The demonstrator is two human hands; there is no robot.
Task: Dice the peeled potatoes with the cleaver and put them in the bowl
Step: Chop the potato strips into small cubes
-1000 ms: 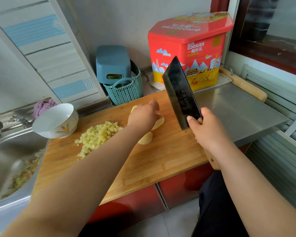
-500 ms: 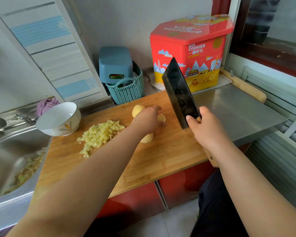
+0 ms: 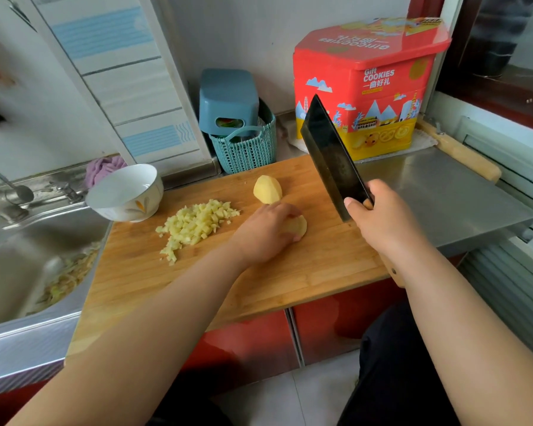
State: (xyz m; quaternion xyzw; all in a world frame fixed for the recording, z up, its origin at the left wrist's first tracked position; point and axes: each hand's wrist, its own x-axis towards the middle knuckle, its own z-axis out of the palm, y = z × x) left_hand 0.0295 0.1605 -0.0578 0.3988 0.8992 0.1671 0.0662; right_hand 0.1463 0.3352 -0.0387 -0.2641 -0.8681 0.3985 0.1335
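On the cutting board (image 3: pixel 290 272), the left hand (image 3: pixel 266 232) curls over a peeled potato half (image 3: pixel 299 226) beside the diced pile (image 3: pixel 194 226), while the right hand (image 3: pixel 382 222) grips the raised cleaver (image 3: pixel 330 152)

Head view, single camera: looks forward and steeply down, close over the cutting board (image 3: pixel 290 272); sink (image 3: pixel 19 265) at left edge.
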